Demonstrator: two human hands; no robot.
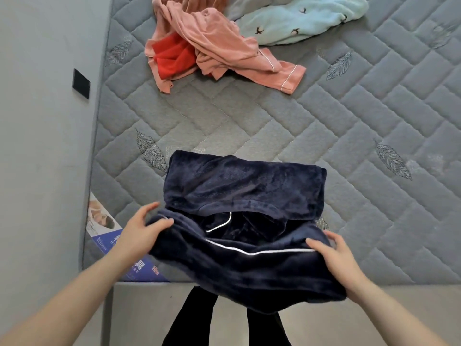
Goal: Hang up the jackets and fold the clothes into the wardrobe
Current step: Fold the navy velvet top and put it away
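A bare grey mattress [287, 126] fills most of the view, quilted in a brick-like diamond pattern with darker leaf shapes stitched here and there, and a printed label [104, 233] in blue and white lies at its near left corner. Along its left side runs a plain pale grey wall [45, 121] with a small dark square plate [81, 83] fixed to it. Below the mattress's near edge is a smooth grey floor [324, 325], under soft, even light.
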